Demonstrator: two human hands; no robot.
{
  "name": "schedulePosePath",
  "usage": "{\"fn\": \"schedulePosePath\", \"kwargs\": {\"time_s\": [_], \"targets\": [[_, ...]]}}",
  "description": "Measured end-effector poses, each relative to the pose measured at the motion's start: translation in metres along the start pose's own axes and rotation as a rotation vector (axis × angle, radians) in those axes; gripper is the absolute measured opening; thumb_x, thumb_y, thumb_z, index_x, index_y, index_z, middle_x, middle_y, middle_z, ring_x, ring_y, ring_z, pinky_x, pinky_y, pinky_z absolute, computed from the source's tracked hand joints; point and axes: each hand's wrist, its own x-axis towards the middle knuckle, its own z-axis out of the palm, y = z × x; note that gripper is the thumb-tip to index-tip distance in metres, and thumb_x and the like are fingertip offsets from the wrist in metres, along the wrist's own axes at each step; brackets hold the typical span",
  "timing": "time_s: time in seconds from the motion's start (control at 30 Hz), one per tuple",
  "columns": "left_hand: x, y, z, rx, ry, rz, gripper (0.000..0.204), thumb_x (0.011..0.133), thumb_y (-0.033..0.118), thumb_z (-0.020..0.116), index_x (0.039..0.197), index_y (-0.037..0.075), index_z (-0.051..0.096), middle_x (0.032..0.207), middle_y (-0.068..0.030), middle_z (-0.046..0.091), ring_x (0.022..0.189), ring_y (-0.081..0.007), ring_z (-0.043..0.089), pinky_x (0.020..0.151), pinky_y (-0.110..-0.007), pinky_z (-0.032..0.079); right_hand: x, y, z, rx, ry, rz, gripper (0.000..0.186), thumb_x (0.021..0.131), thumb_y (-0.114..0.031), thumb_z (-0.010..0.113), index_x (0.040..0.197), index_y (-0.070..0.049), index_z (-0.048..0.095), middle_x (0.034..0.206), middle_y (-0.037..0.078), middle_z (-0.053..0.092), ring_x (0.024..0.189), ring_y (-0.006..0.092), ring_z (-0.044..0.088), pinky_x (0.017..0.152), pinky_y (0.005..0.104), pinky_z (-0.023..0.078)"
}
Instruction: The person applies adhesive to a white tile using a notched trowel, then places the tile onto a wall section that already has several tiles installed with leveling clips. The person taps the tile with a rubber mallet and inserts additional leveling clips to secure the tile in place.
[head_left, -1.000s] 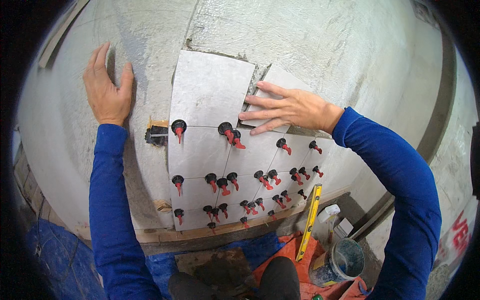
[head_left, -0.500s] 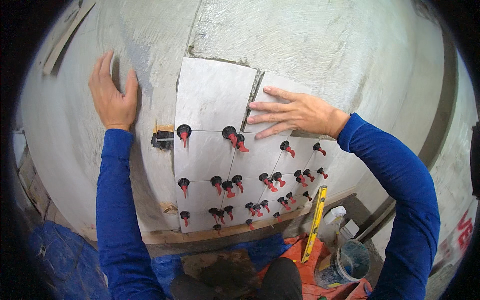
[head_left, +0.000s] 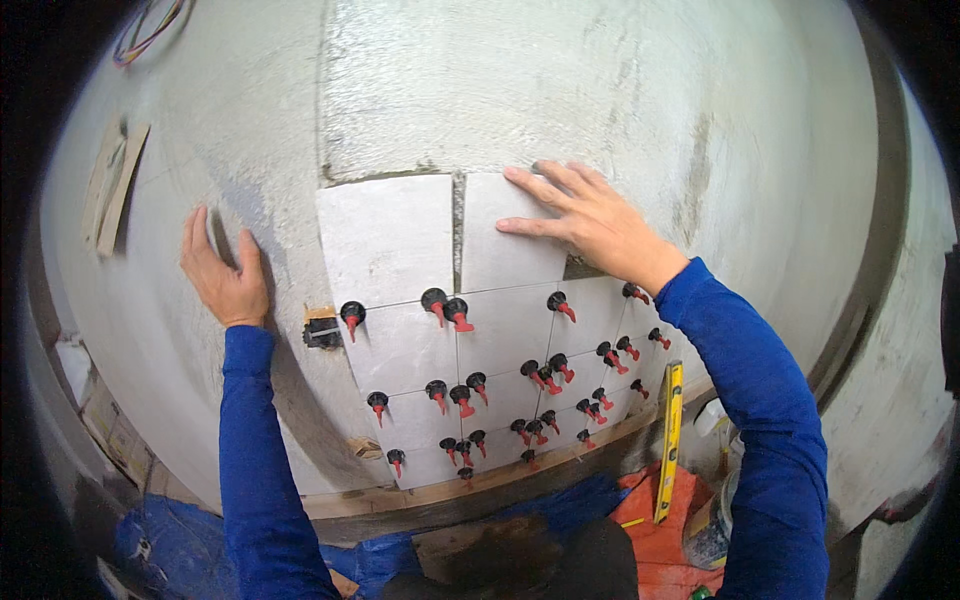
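Note:
My right hand (head_left: 590, 220) presses with spread fingers on a pale grey wall tile (head_left: 505, 235), near its upper right part. A dark gap with ridged mortar separates this tile from another pale tile (head_left: 388, 240) on its left. Both stand above rows of set tiles (head_left: 400, 345), whose joints carry several black levelling clips with red handles (head_left: 458, 314). At the left, my left hand (head_left: 228, 268) rests against or close to the plastered wall, thumb and fingers apart, holding nothing. Between that hand and the tiles is a dark electrical box opening (head_left: 321, 332).
A yellow spirit level (head_left: 669, 440) leans upright at the lower right, beside a bucket (head_left: 706, 530) partly behind my right arm. Orange sheeting (head_left: 645, 545) and a blue tarp (head_left: 180, 545) cover parts of the floor. Coloured wires (head_left: 140, 45) hang at the upper left.
The view has shifted, so the tiles appear lower and more of the wall above shows. My right hand has moved toward the upper right of its tile. My left hand remains at the wall.

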Motion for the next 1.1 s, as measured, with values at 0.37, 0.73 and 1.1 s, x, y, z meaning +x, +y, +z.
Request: {"fn": "schedulePosePath", "kwargs": {"time_s": [0.37, 0.73, 1.1], "targets": [[0.000, -0.010, 0.003, 0.027, -0.040, 0.068, 0.063, 0.103, 0.037, 0.064, 0.153, 0.001, 0.051, 0.154, -0.0227, 0.053, 0.144, -0.0388, 0.046, 0.122, -0.049, 0.032, -0.012, 0.005, 0.042, 0.371, 0.234, 0.096, 0.090, 0.069, -0.016, 0.092, 0.149, -0.040, 0.062, 0.176, 0.002, 0.029, 0.161, 0.0311, 0.030, 0.133, 0.0529, 0.025], [0.001, -0.012, 0.005, 0.108, -0.058, 0.097, 0.064, 0.102, 0.039, 0.065, 0.149, -0.002, 0.053, 0.152, -0.0258, 0.052, 0.142, -0.0419, 0.047, 0.121, -0.051, 0.033, -0.023, -0.039, 0.063, 0.795, 0.486, 0.774, 0.095, 0.069, -0.033, 0.097, 0.156, -0.033, 0.057, 0.151, 0.020, 0.044, 0.132, 0.0411, 0.046, 0.118, 0.0507, 0.039], [0.000, 0.000, 0.001, 0.069, -0.060, 0.005, 0.063, 0.099, 0.037, 0.065, 0.150, 0.002, 0.052, 0.155, -0.0244, 0.048, 0.143, -0.0416, 0.044, 0.122, -0.052, 0.032, 0.011, -0.087, 0.048, 0.514, 0.365, 1.006, 0.127, 0.068, -0.050, 0.096, 0.171, -0.022, 0.029, 0.145, 0.032, 0.042, 0.136, 0.0488, 0.045, 0.112, 0.0551, 0.043]]}}
